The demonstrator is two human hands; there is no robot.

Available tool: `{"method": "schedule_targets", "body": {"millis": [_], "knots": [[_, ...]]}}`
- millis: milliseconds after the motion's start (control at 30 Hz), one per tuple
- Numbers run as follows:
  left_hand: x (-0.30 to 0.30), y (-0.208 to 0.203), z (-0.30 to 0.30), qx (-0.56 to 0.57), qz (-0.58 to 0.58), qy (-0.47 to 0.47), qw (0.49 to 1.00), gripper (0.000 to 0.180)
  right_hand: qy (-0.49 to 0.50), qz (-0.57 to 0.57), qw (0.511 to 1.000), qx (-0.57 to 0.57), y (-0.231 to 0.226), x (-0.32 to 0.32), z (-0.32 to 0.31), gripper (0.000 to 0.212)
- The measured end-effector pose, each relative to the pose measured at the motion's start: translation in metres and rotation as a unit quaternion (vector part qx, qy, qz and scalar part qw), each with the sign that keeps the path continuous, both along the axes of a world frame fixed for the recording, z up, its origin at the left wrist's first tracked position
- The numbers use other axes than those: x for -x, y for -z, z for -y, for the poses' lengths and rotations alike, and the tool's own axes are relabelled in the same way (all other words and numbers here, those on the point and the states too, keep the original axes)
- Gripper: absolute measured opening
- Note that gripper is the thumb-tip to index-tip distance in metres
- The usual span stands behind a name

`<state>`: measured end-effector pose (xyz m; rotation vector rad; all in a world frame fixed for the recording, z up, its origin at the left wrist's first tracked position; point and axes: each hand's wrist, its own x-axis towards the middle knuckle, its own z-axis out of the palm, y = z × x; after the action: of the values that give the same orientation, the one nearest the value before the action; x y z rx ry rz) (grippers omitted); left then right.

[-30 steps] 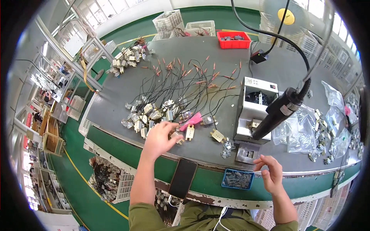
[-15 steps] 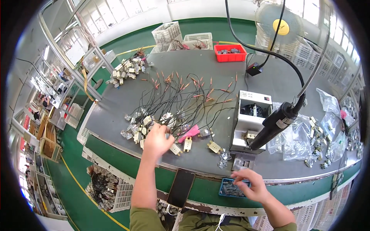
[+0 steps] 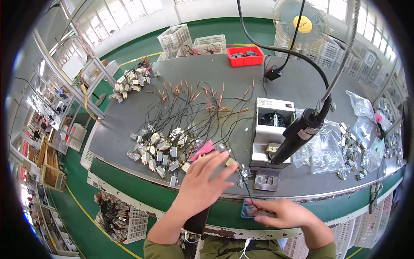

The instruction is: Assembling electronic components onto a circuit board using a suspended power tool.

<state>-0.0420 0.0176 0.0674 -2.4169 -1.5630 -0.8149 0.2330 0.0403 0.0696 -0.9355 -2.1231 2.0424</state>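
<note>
My left hand (image 3: 202, 183) is over the near table edge, its fingers spread and nothing visibly gripped. Just beyond its fingertips lies a pale connector (image 3: 230, 162). One thin black cable (image 3: 244, 183) runs from the table down to my right hand (image 3: 286, 214), whose fingers look closed on its end above a small blue tray (image 3: 247, 211); that hand covers most of the tray. To the left of the left hand is a heap of pale and grey connectors (image 3: 160, 155), with black cables (image 3: 172, 110) fanning away to copper-coloured tips. A pink piece (image 3: 202, 150) lies beside the heap.
A metal bench machine (image 3: 272, 129) stands right of centre, a black tool on an arm (image 3: 297, 136) in front. Clear plastic bags (image 3: 325, 151) and loose connectors lie farther right. A red bin (image 3: 246, 56) and another connector pile (image 3: 131, 82) are at the back. A phone (image 3: 197, 221) lies partly under my left hand.
My left hand has moved right and nearer from the connector heap, and its fingers have spread. My right hand has come further over the blue tray, with a black cable now reaching it.
</note>
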Motion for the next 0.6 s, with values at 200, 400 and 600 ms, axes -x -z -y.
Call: {"method": "schedule_targets", "body": {"millis": [200, 400, 600], "knots": [[-0.011, -0.010, -0.010, 0.045, -0.023, 0.155, 0.987, 0.040, 0.110, -0.020, 0.882, -0.457, 0.005, -0.045, -0.008, 0.036], [0.003, 0.011, -0.014, 0.068, -0.029, 0.072, 0.995, 0.028, 0.196, -0.014, 0.923, -0.331, 0.046, -0.038, -0.034, 0.038], [0.001, 0.046, -0.026, 0.184, 0.012, 0.091, 0.979, 0.021, 0.204, 0.029, 0.848, -0.488, 0.093, -0.019, -0.037, 0.035]]}}
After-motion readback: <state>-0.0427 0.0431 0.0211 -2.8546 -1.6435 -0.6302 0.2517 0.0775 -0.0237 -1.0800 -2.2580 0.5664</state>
